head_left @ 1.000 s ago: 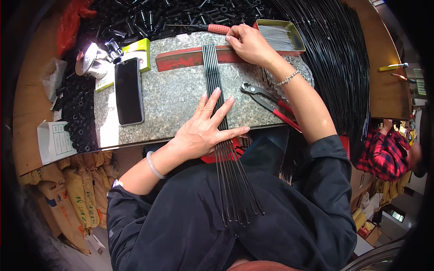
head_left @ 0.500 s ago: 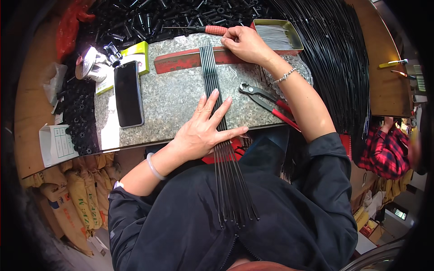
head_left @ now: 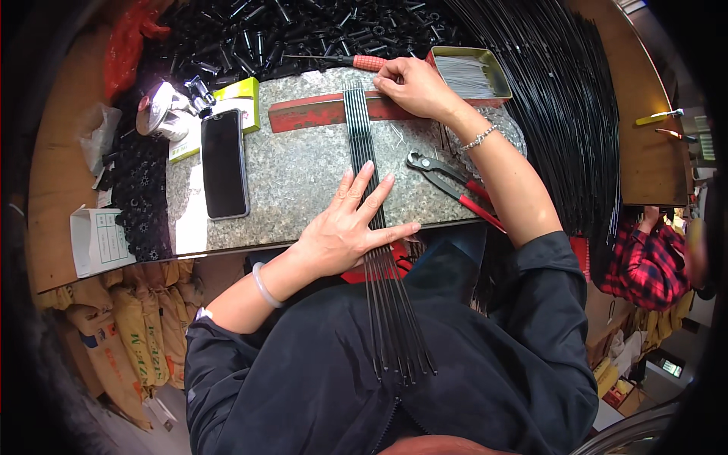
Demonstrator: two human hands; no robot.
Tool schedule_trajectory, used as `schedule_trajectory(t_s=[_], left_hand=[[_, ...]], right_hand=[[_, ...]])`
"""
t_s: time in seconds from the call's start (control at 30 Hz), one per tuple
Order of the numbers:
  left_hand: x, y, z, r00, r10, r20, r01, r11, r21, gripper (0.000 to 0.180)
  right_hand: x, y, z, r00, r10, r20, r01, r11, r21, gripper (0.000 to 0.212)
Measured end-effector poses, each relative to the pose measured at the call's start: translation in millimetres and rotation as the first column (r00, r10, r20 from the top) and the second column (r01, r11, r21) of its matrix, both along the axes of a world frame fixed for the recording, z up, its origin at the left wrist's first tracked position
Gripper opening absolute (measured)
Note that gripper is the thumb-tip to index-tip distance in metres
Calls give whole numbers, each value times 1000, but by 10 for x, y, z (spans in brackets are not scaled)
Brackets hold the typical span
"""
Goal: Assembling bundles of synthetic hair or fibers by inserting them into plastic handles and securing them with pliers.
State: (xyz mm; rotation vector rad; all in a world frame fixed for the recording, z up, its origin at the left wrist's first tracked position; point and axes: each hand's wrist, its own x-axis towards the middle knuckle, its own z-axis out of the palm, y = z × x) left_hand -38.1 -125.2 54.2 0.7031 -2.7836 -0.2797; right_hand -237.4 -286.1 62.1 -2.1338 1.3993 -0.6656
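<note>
A row of thin black rods (head_left: 359,140) lies side by side across a red metal bar (head_left: 307,114), their far ends just past it and their near ends fanning out over my lap. My left hand (head_left: 337,235) rests flat on the rods with its fingers spread. Right of the rods' far ends, my right hand (head_left: 415,87) hovers at the bar with thumb and fingertips pinched together. Whatever may be between those fingertips is too small to make out. Beside my right forearm lie red-handled pincers (head_left: 436,167) with their handles apart.
An open tin (head_left: 497,76) of fine wire pieces stands behind my right hand, near a red-handled screwdriver (head_left: 369,63). At left lies a phone (head_left: 225,163) by a yellow-green box (head_left: 246,98). Black parts (head_left: 258,34) heap at the back; long black rods (head_left: 565,106) fill the right.
The whole view has shifted slightly, so the bench sits a little lower and further right. Both hands keep nearly the same pose and place.
</note>
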Motion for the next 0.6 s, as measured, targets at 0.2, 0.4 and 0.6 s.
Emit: schedule_trajectory(t_s=[0.2, 0.4, 0.6], left_hand=[[1, -8, -9, 999, 5, -40, -5, 1000, 21, 62], [-2, 0, -8, 999, -4, -36, 4, 1000, 10, 61], [-7, -10, -6, 999, 5, -45, -4, 1000, 23, 61]], right_hand=[[64, -65, 26, 998, 50, 22, -51, 998, 31, 23], [84, -120, 62, 992, 122, -22, -121, 991, 64, 20], [62, -175, 41, 982, 180, 52, -181, 983, 30, 18]])
